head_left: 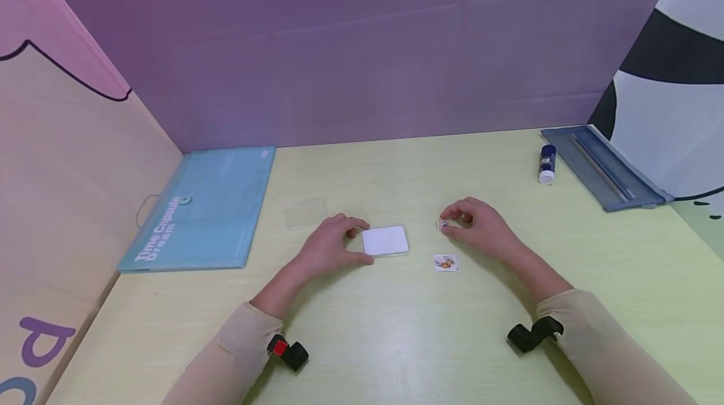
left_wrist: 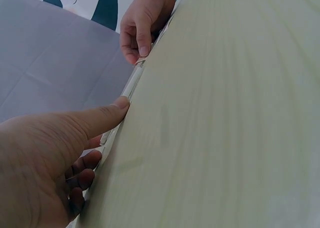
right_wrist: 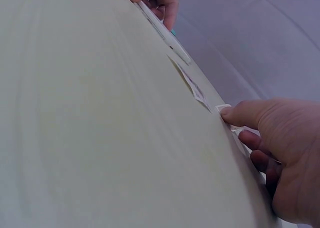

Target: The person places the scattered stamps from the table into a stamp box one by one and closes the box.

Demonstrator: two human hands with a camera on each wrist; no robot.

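Observation:
On the table lies a small flat clear case point(head_left: 385, 241) with a white face. My left hand point(head_left: 336, 243) grips its left end, thumb on the near edge and fingers on the far edge. In the left wrist view that thumb point(left_wrist: 107, 119) presses the edge of the case. My right hand point(head_left: 478, 226) pinches a small printed picture card point(head_left: 444, 225) between thumb and fingers, just right of the case. A second picture card point(head_left: 447, 263) lies face up nearer me; in the right wrist view this card point(right_wrist: 192, 85) appears slightly curled.
A thin transparent lid-like piece point(head_left: 306, 214) lies behind my left hand. The blue document folder point(head_left: 220, 204) is at the left. At the back right are a glue stick point(head_left: 547, 165) and a blue-grey zip pouch point(head_left: 608, 169). A purple wall point(head_left: 362, 46) rises behind the table.

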